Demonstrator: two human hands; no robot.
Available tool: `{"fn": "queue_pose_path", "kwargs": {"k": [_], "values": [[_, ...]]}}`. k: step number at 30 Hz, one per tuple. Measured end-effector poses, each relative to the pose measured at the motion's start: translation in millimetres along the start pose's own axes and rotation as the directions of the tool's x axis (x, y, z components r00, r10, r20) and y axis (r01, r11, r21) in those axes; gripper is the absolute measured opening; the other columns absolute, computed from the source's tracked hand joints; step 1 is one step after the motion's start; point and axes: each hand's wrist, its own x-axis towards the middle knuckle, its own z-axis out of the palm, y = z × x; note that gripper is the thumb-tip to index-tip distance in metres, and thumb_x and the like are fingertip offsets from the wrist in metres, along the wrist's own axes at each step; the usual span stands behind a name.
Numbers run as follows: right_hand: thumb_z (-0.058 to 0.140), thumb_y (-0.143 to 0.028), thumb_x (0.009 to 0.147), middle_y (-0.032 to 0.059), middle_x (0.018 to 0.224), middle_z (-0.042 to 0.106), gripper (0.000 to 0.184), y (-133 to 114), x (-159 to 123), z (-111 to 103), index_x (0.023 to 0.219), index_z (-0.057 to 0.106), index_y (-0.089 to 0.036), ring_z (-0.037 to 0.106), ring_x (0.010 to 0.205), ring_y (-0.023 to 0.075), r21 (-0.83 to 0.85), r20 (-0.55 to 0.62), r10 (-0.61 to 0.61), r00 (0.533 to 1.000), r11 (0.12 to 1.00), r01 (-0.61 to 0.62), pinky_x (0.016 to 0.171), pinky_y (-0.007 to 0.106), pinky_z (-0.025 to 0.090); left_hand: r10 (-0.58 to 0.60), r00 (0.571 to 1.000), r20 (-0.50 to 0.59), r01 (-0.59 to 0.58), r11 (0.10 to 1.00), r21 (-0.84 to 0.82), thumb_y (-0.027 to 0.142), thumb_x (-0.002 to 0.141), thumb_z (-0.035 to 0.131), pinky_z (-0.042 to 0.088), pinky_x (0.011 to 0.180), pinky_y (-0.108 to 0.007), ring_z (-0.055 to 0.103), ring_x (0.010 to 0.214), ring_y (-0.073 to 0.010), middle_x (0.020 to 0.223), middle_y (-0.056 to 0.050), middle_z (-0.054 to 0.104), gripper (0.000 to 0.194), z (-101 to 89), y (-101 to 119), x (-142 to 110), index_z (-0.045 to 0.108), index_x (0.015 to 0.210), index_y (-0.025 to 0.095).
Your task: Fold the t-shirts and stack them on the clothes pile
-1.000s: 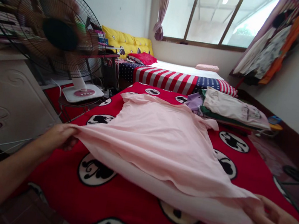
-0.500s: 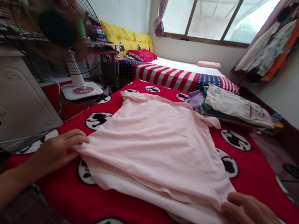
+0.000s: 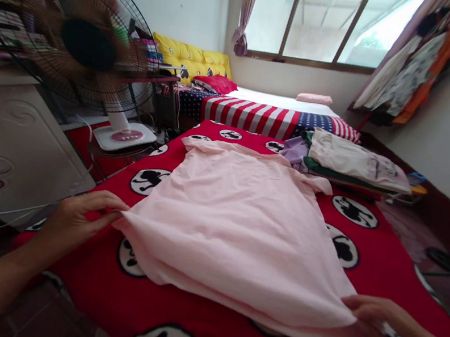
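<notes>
A pale pink T-shirt (image 3: 237, 222) lies spread out over a red blanket (image 3: 101, 291) printed with black and white round figures. Its collar and sleeves point away from me, the hem towards me. My left hand (image 3: 85, 217) pinches the hem's left corner between thumb and fingers. At the other end, my right hand (image 3: 399, 336) pinches the right side of the hem. The upper layer of the hem bulges up between both hands, and the lower layer's edge droops below it onto the blanket.
On the left a large fan (image 3: 88, 42) stands on a stool, beside a pale cabinet (image 3: 6, 137). Folded clothes (image 3: 351, 158) are stacked at the back right. Behind is a bed (image 3: 255, 116) with a striped cover. Garments (image 3: 423, 69) hang at the upper right.
The front hem has lifted and billows, smoothing out the creases. My right hand has changed from lying over the corner to pinching it, with the edge pulled slightly right.
</notes>
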Motion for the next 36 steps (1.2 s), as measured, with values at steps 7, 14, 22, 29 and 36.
{"fn": "queue_pose_path", "kwargs": {"k": [7, 14, 22, 29, 36], "values": [[0.067, -0.046, 0.072, 0.0051, 0.098, 0.074, 0.029, -9, 19, 4, 0.094, 0.071, -0.026, 0.071, 0.082, 0.0233, -0.111, 0.105, 0.012, 0.994, 0.994, -0.001, 0.068, 0.023, 0.057, 0.048, 0.998, 0.040, -0.050, 0.997, 0.061, 0.040, 0.080, 0.065, 0.051, 0.084, -0.028, 0.065, 0.087, -0.0193, 0.096, -0.004, 0.070, 0.024, 21.1, -8, 7, 0.068, 0.095, 0.021], [0.066, -0.049, 0.071, 0.0032, 0.087, 0.071, 0.033, -16, 27, 25, 0.092, 0.066, -0.023, 0.068, 0.080, 0.0203, -0.037, 0.014, 0.106, 0.994, 0.994, -0.105, 0.074, 0.023, 0.054, 0.228, 0.929, 0.291, -0.247, 0.969, 0.029, 0.027, 0.081, 0.063, 0.047, 0.099, -0.033, 0.057, 0.116, -0.0229, 0.122, -0.007, 0.061, 0.034, 36.9, -2, 9, 0.065, 0.115, 0.026], [0.057, -0.026, 0.073, 0.0057, 0.108, 0.068, 0.030, -27, 20, 45, 0.100, 0.070, -0.026, 0.065, 0.101, 0.0243, -0.142, 0.103, -0.265, 0.959, 0.950, 0.278, 0.090, 0.037, 0.052, 0.401, 0.869, 0.289, -0.437, 0.897, 0.071, 0.022, 0.083, 0.060, 0.047, 0.096, -0.039, 0.059, 0.107, -0.0242, 0.113, -0.008, 0.066, 0.032, 55.9, 28, 3, 0.066, 0.114, 0.026], [0.053, -0.024, 0.084, 0.0055, 0.099, 0.069, 0.021, -65, 20, 56, 0.091, 0.073, -0.027, 0.065, 0.094, 0.0201, -0.061, 0.150, -0.449, 0.881, 0.885, 0.462, 0.081, 0.031, 0.053, 0.498, 0.812, 0.304, -0.482, 0.866, -0.131, 0.011, 0.082, 0.055, 0.044, 0.098, -0.038, 0.056, 0.108, -0.0209, 0.115, -0.009, 0.061, 0.041, 81.2, 103, -9, 0.058, 0.121, 0.023], [0.063, -0.034, 0.081, 0.0048, 0.087, 0.070, 0.012, -85, 25, 52, 0.081, 0.071, -0.024, 0.067, 0.081, 0.0196, 0.117, 0.041, -0.307, 0.951, 0.947, 0.300, 0.072, 0.025, 0.054, 0.486, 0.800, 0.352, -0.478, 0.871, -0.115, 0.032, 0.076, 0.067, 0.044, 0.095, -0.047, 0.058, 0.102, -0.0276, 0.113, -0.012, 0.063, 0.049, 124.1, 145, -13, 0.055, 0.123, 0.021]]}}
